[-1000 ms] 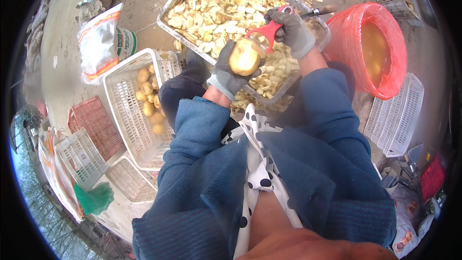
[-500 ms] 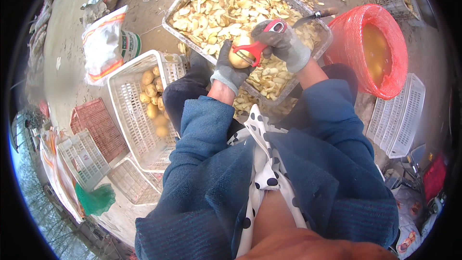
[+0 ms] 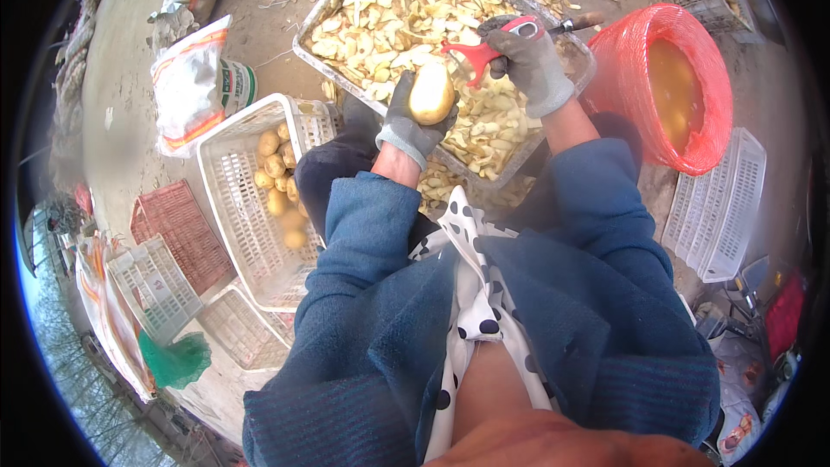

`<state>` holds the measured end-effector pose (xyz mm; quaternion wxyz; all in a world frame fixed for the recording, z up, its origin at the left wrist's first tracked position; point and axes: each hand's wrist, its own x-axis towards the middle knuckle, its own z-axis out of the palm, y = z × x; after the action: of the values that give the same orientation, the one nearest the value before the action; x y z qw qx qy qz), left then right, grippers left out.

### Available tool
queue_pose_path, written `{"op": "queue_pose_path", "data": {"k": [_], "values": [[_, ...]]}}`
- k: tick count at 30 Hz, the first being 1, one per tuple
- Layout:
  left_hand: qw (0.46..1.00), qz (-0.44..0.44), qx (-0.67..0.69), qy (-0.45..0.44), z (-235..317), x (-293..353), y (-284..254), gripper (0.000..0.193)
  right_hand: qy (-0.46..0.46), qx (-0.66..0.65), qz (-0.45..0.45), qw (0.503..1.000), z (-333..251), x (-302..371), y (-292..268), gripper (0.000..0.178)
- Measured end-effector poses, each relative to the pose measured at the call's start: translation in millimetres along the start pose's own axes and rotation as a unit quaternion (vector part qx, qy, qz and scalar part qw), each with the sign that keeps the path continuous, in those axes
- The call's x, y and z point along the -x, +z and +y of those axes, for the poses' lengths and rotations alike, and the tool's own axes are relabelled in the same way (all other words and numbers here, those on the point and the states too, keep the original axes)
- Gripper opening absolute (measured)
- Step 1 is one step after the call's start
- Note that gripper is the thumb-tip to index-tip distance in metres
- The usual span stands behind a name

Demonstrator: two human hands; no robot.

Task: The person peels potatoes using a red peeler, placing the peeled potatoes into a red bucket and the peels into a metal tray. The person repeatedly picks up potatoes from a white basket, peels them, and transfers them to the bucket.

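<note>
My left hand (image 3: pixel 409 124), in a grey work glove, is closed round a potato (image 3: pixel 431 95) whose upper face is pale and peeled. Also gloved, my right hand (image 3: pixel 533 65) grips a red peeler (image 3: pixel 475 59) by its handle, with the head pointing left toward the potato. A gap separates the peeler from the potato. Both hands are over a large shallow tray (image 3: pixel 346 86) heaped with potato peelings (image 3: pixel 389 17).
At my left a white plastic crate (image 3: pixel 238 182) holds several unpeeled potatoes (image 3: pixel 277 173). A red-lined bucket (image 3: pixel 618 78) of brownish liquid stands at right. A knife (image 3: pixel 579 22) lies at the tray's far right edge. More crates (image 3: pixel 177 229) lie at lower left.
My right hand has lifted the peeler off the potato and moved it right and slightly away. The left hand stays nearly in place, with the potato now tilted more upright.
</note>
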<state>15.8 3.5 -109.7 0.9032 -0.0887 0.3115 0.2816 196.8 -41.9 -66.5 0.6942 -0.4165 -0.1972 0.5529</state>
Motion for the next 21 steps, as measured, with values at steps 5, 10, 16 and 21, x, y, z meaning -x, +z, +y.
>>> {"op": "queue_pose_path", "data": {"k": [5,10,16,21], "values": [[0.997,0.008,-0.057,-0.044,-3,-8,-10,0.043,0.051,0.01,-0.065,0.997,13,9,11,0.015],[0.985,-0.088,-0.149,-0.012,-9,44,33,0.034,0.062,0.29,0.095,0.95,-9,-12,-12,0.019],[0.995,-0.097,-0.011,-0.032,-7,18,17,0.028,-0.034,0.12,0.13,0.984,-23,7,4,0.013],[0.998,-0.048,0.006,-0.044,-11,15,21,0.036,0.038,0.044,-0.08,0.995,-10,25,29,0.015]]}}
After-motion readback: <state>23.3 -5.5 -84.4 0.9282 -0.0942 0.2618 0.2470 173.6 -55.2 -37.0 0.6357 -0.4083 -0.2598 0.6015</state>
